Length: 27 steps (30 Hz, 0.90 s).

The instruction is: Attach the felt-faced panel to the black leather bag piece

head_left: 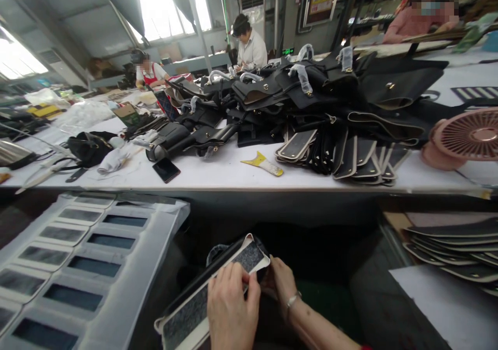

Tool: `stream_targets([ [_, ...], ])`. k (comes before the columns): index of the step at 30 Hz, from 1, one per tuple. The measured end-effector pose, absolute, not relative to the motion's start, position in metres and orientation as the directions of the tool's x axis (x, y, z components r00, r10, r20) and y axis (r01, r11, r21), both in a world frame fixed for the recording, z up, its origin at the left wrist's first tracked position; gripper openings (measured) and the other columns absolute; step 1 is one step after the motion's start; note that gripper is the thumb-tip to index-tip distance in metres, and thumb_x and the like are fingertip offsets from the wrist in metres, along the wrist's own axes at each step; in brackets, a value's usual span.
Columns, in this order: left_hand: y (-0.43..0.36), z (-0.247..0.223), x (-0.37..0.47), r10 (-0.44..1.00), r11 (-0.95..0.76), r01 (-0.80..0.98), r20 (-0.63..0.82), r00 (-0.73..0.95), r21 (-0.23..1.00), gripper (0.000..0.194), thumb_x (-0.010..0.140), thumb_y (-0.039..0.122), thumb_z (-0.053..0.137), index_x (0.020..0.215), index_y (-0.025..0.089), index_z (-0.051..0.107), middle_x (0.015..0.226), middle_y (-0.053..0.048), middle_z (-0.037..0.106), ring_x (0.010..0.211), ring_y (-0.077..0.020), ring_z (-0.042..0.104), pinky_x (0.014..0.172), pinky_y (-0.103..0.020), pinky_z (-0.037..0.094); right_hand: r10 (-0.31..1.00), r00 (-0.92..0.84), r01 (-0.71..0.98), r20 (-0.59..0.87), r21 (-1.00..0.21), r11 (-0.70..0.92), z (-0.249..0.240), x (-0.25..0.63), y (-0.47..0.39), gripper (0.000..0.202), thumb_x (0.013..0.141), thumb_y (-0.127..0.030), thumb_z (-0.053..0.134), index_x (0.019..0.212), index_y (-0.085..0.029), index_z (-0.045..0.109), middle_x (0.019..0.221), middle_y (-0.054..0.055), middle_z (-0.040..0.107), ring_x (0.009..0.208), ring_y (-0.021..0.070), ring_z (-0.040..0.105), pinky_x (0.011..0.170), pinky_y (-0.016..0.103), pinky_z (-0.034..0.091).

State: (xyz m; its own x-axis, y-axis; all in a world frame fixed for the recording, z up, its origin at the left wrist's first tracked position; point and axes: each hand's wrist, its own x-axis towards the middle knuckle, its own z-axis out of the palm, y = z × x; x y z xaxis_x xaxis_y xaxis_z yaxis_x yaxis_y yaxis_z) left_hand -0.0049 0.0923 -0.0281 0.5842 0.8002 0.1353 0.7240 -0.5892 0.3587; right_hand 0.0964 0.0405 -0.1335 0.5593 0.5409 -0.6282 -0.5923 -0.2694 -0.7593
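Below the table edge, a long black bag piece point(185, 313) is held at a slant, with a cream-edged, dark grey speckled panel along its face. My left hand point(233, 301) lies across this panel, fingers bent and thumb pressed in near its upper end. At the far end my right hand point(280, 282), with a band on its wrist, grips the piece from the right side; its fingertips are partly hidden behind it. A clear plastic-wrapped loop point(216, 254) sticks out beside the piece.
On the left, a board point(151, 246) carries rows of cream-edged panels. Black bags point(272, 88) heap the white table, with a phone point(166, 170), a yellow scraper point(262, 163) and a pink fan point(467, 135). Stacked flaps point(451, 246) lie right. Several people work beyond.
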Motion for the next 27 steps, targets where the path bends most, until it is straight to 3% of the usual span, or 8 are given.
stream_targets([
  [3,0.093,-0.027,-0.007,0.795,-0.594,0.716,0.131,0.593,0.366,0.023,0.093,0.022,0.051,0.071,0.023,0.05,0.071,0.0,0.058,0.074,-0.0232,0.059,0.073,-0.039,0.035,0.625,0.686,-0.329,-0.372,-0.925,-0.189,-0.113,0.105,0.008,0.025,0.086,-0.043,0.069,0.077,-0.019,0.068,0.074,0.002,0.065,0.072,0.0188,0.062,0.068,0.028,0.053],
  [5,0.094,-0.027,-0.009,0.781,-0.61,0.702,0.128,0.612,0.368,0.022,0.093,0.024,0.052,0.071,0.023,0.051,0.071,0.001,0.059,0.073,-0.0225,0.06,0.07,-0.038,0.036,0.74,0.669,0.112,0.068,-0.994,-0.01,-0.094,0.108,-0.011,0.017,0.091,-0.029,0.062,0.101,-0.021,0.072,0.103,0.007,0.069,0.098,0.0225,0.065,0.086,0.029,0.054],
  [7,0.095,-0.026,-0.01,0.773,-0.621,0.696,0.137,0.619,0.362,0.022,0.092,0.024,0.054,0.071,0.023,0.052,0.071,0.001,0.061,0.072,-0.0221,0.061,0.069,-0.037,0.038,0.761,0.434,0.564,0.482,-0.804,0.187,-0.078,0.11,-0.02,0.035,0.093,-0.012,0.051,0.124,-0.019,0.064,0.124,0.01,0.065,0.117,0.023,0.06,0.099,0.03,0.051],
  [9,0.095,-0.026,-0.01,0.775,-0.622,0.7,0.149,0.614,0.351,0.021,0.092,0.024,0.054,0.071,0.023,0.053,0.071,0.0,0.062,0.073,-0.0221,0.062,0.069,-0.036,0.039,0.737,0.217,0.781,0.641,-0.566,0.263,-0.067,0.11,-0.02,0.045,0.09,-0.003,0.046,0.133,-0.012,0.057,0.13,0.012,0.063,0.127,0.0233,0.054,0.104,0.032,0.049],
  [12,0.095,-0.026,-0.01,0.773,-0.626,0.699,0.156,0.615,0.346,0.021,0.092,0.024,0.054,0.071,0.024,0.053,0.072,0.0,0.063,0.074,-0.0224,0.063,0.069,-0.037,0.04,0.731,0.098,0.898,0.675,-0.377,0.228,-0.063,0.108,-0.011,0.04,0.091,-0.004,0.045,0.128,-0.006,0.059,0.126,0.014,0.067,0.128,0.0254,0.053,0.101,0.035,0.052],
  [17,0.093,-0.032,-0.013,0.762,-0.641,0.691,0.166,0.626,0.335,0.019,0.093,0.025,0.053,0.075,0.024,0.053,0.076,0.0,0.063,0.075,-0.0227,0.062,0.071,-0.038,0.04,0.781,0.007,0.987,0.624,-0.129,0.095,-0.065,0.105,-0.007,0.045,0.087,-0.005,0.04,0.126,-0.006,0.062,0.127,0.011,0.067,0.122,0.0279,0.06,0.09,0.039,0.056],
  [22,0.086,-0.037,-0.014,0.734,-0.679,0.679,0.281,0.618,0.28,0.022,0.095,0.021,0.05,0.073,0.023,0.052,0.072,-0.001,0.061,0.07,-0.0226,0.058,0.069,-0.037,0.035,0.79,-0.017,0.991,0.613,-0.093,0.093,-0.061,0.104,-0.008,0.045,0.087,-0.007,0.039,0.125,-0.005,0.063,0.128,0.012,0.067,0.124,0.0257,0.058,0.095,0.036,0.054],
  [27,0.083,-0.039,-0.026,0.727,-0.68,0.663,0.409,0.552,0.314,0.014,0.097,0.021,0.048,0.108,0.018,0.057,0.084,-0.005,0.067,0.076,-0.023,0.06,0.076,-0.036,0.036,0.813,-0.035,0.992,0.582,-0.078,0.098,-0.059,0.101,-0.006,0.047,0.084,-0.003,0.04,0.125,-0.006,0.064,0.132,0.011,0.064,0.128,0.0265,0.055,0.097,0.039,0.053],
])
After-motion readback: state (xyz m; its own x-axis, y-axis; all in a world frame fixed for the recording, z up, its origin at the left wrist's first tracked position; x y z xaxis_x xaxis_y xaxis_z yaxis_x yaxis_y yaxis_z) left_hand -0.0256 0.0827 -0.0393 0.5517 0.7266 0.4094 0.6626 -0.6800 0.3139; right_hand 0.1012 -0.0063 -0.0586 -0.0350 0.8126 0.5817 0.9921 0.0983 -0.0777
